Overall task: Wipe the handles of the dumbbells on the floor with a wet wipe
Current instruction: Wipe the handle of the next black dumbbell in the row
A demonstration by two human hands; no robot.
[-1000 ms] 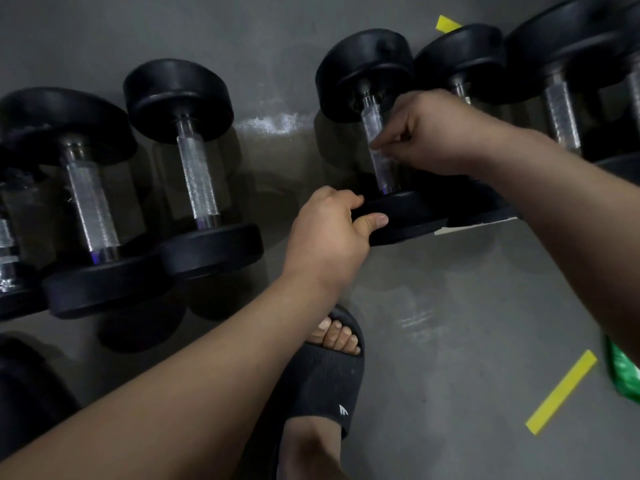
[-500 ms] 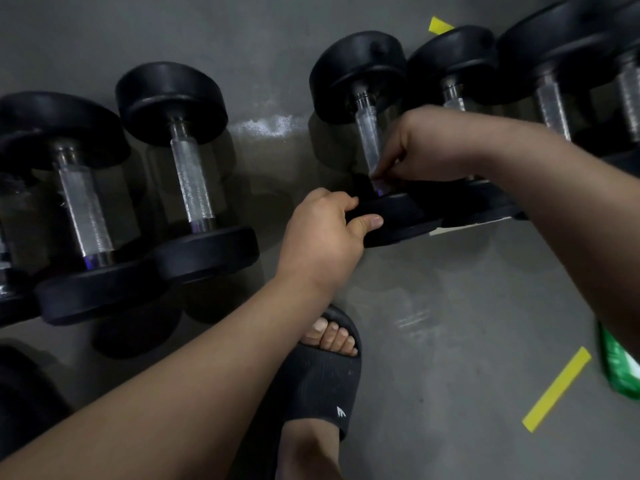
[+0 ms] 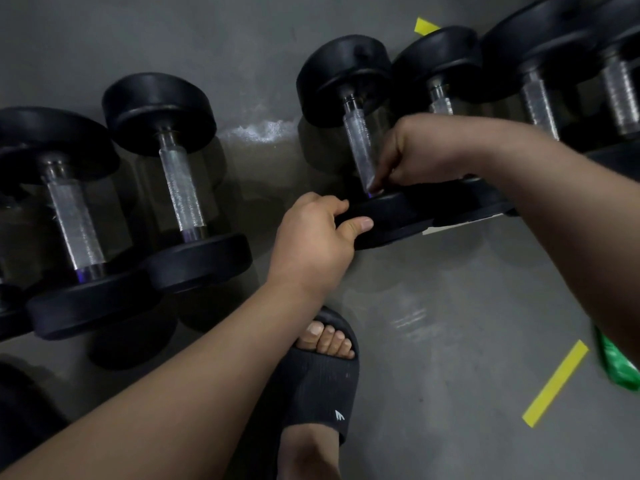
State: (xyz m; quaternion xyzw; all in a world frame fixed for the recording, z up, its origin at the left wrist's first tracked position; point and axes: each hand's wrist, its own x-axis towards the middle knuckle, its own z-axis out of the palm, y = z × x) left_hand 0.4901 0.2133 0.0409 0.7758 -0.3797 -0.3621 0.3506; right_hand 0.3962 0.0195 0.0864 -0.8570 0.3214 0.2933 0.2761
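Left hand grip: my left hand [image 3: 311,244] is curled over the rim of the near weight head [image 3: 391,220], thumb across its face, pinning it.
Right hand grip: my right hand [image 3: 426,150] is closed round the bottom end of the knurled handle [image 3: 356,140], fingertips pinched where bar meets head. I cannot make out the wet wipe under them.
Where the work is: this dumbbell lies on the grey floor [image 3: 450,306], its far head [image 3: 343,71] just beside the neighbouring dumbbell [image 3: 440,64].
Risk, rolling: the heads are round. If my left hand slackens, I judge a wiping push could roll the weight toward my slippered foot [image 3: 318,386], which is close.
Risk, pinching: my fingertips sit in the corner against the head, where a shift could trap them.
Risk, tearing: coarse knurling may snag a thin wipe.
Risk, slipping: the floor looks glossy, with pale wet-looking patches.
Materials: the heads are thick matte black discs, probably rubber. The handle is bright cross-hatched metal with a purple ring at the collar.
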